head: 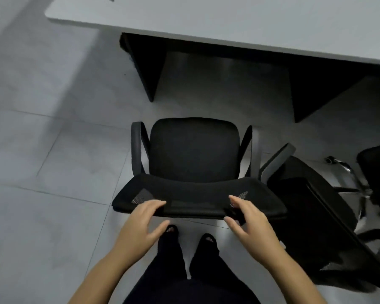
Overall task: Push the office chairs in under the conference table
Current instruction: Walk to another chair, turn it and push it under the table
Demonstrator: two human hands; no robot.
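Office chair (193,154) backrest top lies just under both spread grips, left hand (140,218) and right hand (248,220).

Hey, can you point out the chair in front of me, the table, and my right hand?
chair (194,150), head view, middle of the black seat.
table (228,16), head view, bare grey top.
right hand (249,220), head view, back of the hand by the chair's backrest.

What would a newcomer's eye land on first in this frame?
First, the black office chair at centre, pulled out from the grey conference table above it. Next, two bare hands, left hand and right hand, open at the top of its backrest. A second chair stands askew at right.
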